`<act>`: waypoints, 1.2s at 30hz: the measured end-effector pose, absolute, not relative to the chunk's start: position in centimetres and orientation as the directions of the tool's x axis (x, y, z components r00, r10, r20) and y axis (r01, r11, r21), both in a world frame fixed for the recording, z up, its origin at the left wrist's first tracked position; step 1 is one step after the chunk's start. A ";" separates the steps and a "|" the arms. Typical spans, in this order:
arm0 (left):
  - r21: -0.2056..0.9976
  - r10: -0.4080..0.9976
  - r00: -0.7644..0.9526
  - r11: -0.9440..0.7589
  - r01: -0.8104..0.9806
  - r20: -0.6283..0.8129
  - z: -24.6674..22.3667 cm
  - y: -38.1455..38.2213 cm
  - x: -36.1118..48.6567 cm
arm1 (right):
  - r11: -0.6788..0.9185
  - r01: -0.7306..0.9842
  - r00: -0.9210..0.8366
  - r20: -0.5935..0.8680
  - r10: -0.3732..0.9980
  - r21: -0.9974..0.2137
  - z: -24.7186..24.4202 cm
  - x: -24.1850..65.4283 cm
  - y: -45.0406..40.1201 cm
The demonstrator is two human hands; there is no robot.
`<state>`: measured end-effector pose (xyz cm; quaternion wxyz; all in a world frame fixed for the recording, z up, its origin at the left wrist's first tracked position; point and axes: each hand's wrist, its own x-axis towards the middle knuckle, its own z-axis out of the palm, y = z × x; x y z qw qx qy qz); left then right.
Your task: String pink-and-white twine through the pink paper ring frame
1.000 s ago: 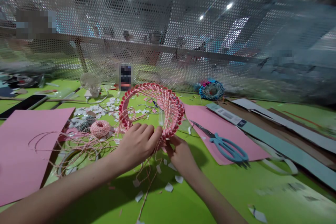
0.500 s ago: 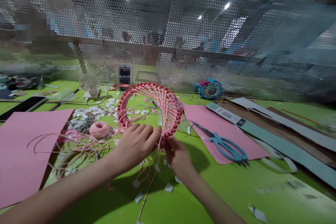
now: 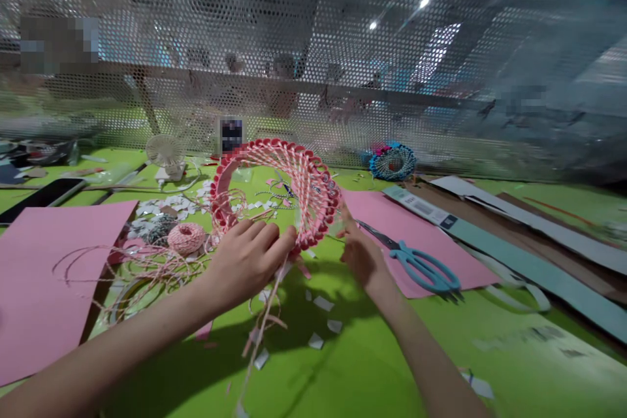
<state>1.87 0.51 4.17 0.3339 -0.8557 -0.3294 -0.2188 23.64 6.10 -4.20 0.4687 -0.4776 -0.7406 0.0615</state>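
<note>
My left hand [image 3: 252, 255] is closed on the lower rim of a pink ring [image 3: 321, 209], which stands tilted above the table. Red scalloped loops edge the ring, and pink-and-white twine criss-crosses its inside. From beneath the left hand a loose twine end [image 3: 264, 326] trails down toward me. To the right of the ring is my right hand [image 3: 361, 253], its index finger stretched up near the rim and its other fingers partly curled. Nothing shows in that hand; whether the fingertip touches the ring, I cannot tell.
Blue-handled scissors [image 3: 424, 268] lie on pink paper [image 3: 377, 209] at right, beside long card strips [image 3: 519, 268]. A twine ball [image 3: 186, 238], loose twine and a tape roll [image 3: 132, 297] lie left. Behind are a small fan [image 3: 165, 155], a blue woven ring [image 3: 392, 162] and perforated mesh [image 3: 304, 98].
My right hand has left the ring's lower rim and moved right and up, its index finger now extended. The ring has risen slightly to the left in my left hand.
</note>
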 end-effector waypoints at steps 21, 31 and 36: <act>-0.404 0.451 0.697 -0.586 0.702 0.557 3.2 0.9 2.1 | -0.061 0.093 -0.270 -0.085 0.959 -0.994 -0.3 18.9 1.7; -0.398 0.456 0.695 -0.588 0.704 0.555 3.4 1.2 2.0 | 0.042 0.661 0.091 0.136 0.987 -0.749 -0.2 23.8 4.6; -0.366 0.471 0.701 -0.619 0.695 0.536 3.1 0.9 2.3 | -0.056 0.160 -0.418 -0.119 0.900 -0.986 0.4 18.9 1.4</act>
